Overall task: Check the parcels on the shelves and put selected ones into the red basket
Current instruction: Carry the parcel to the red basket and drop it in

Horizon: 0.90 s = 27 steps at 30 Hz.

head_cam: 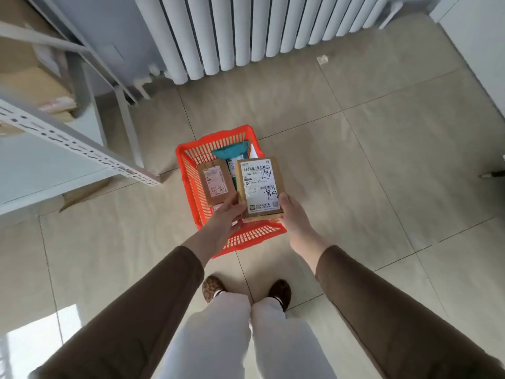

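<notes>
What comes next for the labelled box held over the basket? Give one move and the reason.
Probably lower the labelled box into the red basket and let go: both the left hand and right hand hold it directly above the parcels there.

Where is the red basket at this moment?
In the head view the red basket stands on the tiled floor at the centre, in front of the person's feet, below the parcel held by both hands, with the metal shelf to its left.

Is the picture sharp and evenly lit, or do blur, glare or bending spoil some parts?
Head view: the held parcel and basket are fairly sharp; the shelf at left is blurred; a bright sun patch washes out the floor at lower left; the wide lens bends the radiator.
</notes>
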Each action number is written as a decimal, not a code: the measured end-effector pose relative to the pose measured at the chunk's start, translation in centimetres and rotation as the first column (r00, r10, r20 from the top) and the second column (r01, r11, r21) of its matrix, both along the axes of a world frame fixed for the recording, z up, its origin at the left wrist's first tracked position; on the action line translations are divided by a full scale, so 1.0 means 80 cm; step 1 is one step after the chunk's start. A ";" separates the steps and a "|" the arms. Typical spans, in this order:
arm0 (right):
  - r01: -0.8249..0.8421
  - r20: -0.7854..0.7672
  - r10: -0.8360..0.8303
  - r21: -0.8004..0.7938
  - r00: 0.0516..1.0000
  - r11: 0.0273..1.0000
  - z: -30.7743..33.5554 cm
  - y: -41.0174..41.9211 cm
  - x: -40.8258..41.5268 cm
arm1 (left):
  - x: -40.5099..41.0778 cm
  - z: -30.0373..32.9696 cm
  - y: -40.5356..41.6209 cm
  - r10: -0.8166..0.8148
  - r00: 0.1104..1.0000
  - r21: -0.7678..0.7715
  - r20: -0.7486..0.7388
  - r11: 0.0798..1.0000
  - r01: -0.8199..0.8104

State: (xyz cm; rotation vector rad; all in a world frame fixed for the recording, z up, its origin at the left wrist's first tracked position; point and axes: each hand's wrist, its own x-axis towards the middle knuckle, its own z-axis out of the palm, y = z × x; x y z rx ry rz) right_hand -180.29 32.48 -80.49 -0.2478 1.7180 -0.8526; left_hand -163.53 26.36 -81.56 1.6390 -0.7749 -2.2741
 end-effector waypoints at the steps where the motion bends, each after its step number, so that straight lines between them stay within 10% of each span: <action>1: -0.001 -0.006 0.001 0.019 1.000 1.000 -0.027 0.001 0.002 | -0.001 -0.026 0.000 0.005 1.000 0.020 0.013 1.000 -0.005; 20: -0.287 -0.117 0.353 0.381 0.928 0.879 -0.388 -0.040 -0.001 | 0.002 -0.397 0.000 -0.105 0.986 0.129 0.131 0.988 0.088; 21: -0.392 -0.181 0.498 0.418 0.848 0.819 -0.387 -0.037 -0.002 | 0.002 -0.406 0.000 -0.106 0.985 0.133 0.136 0.987 0.087; 23: -0.644 -0.367 0.883 0.606 0.292 0.466 -0.396 -0.036 -0.007 | 0.002 -0.422 0.000 -0.121 0.980 0.142 0.160 0.985 0.098; 24: -0.664 -0.376 0.891 0.602 0.256 0.445 -0.402 -0.040 -0.011 | 0.001 -0.429 0.000 -0.137 0.976 0.143 0.172 0.983 0.113; 27: -0.209 -0.073 0.277 0.479 0.958 0.852 -0.432 -0.053 -0.009 | -0.007 -0.445 -0.001 -0.201 0.951 0.106 0.233 0.978 0.180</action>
